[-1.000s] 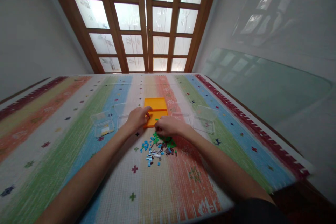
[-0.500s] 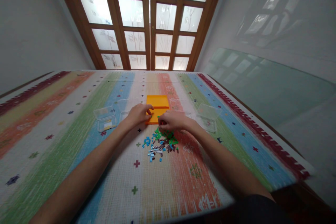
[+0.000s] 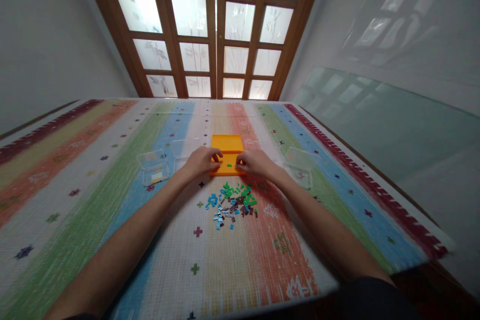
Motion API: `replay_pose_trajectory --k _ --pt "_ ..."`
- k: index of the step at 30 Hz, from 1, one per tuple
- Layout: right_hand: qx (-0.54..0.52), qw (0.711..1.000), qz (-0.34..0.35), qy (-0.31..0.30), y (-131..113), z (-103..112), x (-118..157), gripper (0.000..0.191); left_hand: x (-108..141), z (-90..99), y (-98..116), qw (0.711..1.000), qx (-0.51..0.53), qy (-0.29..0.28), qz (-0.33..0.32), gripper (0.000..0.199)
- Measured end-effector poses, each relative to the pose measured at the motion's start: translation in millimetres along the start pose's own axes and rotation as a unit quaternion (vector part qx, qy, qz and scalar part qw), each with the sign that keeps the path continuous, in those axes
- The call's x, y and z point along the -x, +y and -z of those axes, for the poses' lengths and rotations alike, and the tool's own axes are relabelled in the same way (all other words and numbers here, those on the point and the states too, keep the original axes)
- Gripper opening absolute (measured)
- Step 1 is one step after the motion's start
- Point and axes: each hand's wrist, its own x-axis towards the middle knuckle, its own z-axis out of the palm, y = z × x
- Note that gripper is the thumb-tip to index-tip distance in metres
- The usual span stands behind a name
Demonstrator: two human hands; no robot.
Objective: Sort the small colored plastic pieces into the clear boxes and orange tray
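An open orange case lies on the striped cloth, its lid folded back. A small green brick sits inside its near half. My left hand is at the left edge of the case, fingers curled; what they hold, if anything, is too small to name. Over the right edge is my right hand, thumb and fingers pinched at the near half, with a bit of green by the fingertips. A loose pile of small green, blue, brown and pale bricks lies just in front of the case.
Open clear plastic boxes stand on both sides: one at the left with yellowish pieces in it, another at the right. More clear boxes are partly hidden behind my hands. The striped cloth covers the table.
My right hand has moved from above the near side of the case, by the pile, to its right edge. The green brick inside shows more fully. My left hand has hardly moved.
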Motion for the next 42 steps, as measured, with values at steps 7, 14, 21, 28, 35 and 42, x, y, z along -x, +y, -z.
replay_pose_trajectory --k 7,14,21,28,35,42 --pt "-0.003 1.0 -0.002 -0.005 3 0 -1 0.028 0 -2.7 0 1.0 0.016 0.007 -0.005 0.025" --pt "-0.06 0.989 0.128 -0.043 -9 6 7 0.028 2 8.0 6 0.999 0.03 0.006 -0.021 0.022" --pt "-0.053 0.985 0.15 -0.065 -22 -1 8 0.037 10 33.3 18 0.994 0.027 -0.069 -0.077 0.011" --pt "-0.044 0.984 0.149 -0.086 -24 0 8 0.032 14 22.9 29 0.973 0.025 -0.205 -0.098 0.018" --pt "-0.056 0.985 0.147 -0.064 -15 7 9 0.021 14 10.1 30 0.97 0.042 -0.216 -0.104 0.017" --pt "-0.108 0.989 0.056 0.081 9 13 7 0.023 13 7.2 28 0.968 0.057 -0.222 -0.103 0.015"
